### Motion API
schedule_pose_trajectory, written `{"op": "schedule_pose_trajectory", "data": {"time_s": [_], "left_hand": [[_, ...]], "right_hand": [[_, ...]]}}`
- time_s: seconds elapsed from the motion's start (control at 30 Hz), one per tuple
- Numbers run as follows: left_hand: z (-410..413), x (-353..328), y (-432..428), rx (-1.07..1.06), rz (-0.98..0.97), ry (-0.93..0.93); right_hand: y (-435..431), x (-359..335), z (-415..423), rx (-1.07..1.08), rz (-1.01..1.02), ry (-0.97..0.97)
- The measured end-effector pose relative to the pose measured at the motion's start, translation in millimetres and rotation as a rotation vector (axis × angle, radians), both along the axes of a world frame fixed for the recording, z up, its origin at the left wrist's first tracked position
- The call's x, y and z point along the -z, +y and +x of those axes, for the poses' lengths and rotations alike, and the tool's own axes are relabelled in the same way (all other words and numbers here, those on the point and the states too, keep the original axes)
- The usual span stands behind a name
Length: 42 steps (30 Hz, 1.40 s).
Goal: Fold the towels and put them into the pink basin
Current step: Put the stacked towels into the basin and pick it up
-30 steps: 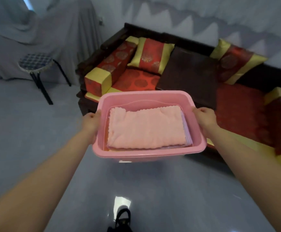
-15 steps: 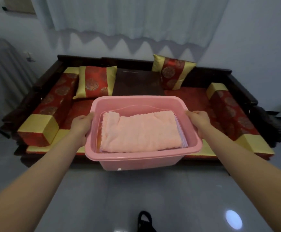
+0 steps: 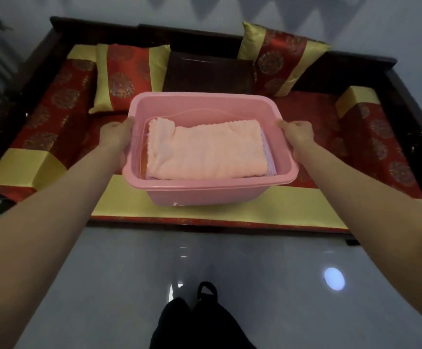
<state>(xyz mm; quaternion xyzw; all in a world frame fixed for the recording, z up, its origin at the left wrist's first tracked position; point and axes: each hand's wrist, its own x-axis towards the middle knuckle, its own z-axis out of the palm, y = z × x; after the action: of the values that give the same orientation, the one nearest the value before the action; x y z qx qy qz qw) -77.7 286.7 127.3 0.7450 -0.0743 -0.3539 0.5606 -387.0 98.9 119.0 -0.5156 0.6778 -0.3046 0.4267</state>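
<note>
Two hands are in use: the left hand (image 3: 115,137) is curled round the left rim of the pink basin (image 3: 204,195), which is held in front of the red-and-gold sofa (image 3: 54,114). Folded pink towels (image 3: 209,152) are stacked inside it. Right rim's gripped by the right hand (image 3: 298,136), same deal.

Folded pale-pink terry towels (image 3: 206,153) stacked flat inside rectangular pink plastic basin (image 3: 204,195), held level above red-and-gold sofa seat (image 3: 295,205).
</note>
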Motion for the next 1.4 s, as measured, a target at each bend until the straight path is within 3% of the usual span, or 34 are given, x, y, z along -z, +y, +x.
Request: {"op": "schedule_pose_trajectory", "data": {"time_s": [0.37, 0.77, 1.1, 1.4], "left_hand": [[82.6, 8.7, -140.6, 0.046, -0.026, -0.016], [104.7, 3.1, -289.9, 0.093, 0.025, -0.049], [122.9, 32.2, -322.0, 0.049, 0.102, -0.047], [130.9, 58.1, -327.2, 0.099, 0.147, -0.059]], "right_hand": [[-124.3, 10.7, 64.3, 0.066, -0.03, 0.006], [-272.2, 10.2, 83.5, 0.078, 0.004, -0.037], [-306.4, 30.7, 107.0, -0.016, 0.155, -0.02], [-306.5, 61.1, 114.9, -0.011, 0.148, 0.039]]}}
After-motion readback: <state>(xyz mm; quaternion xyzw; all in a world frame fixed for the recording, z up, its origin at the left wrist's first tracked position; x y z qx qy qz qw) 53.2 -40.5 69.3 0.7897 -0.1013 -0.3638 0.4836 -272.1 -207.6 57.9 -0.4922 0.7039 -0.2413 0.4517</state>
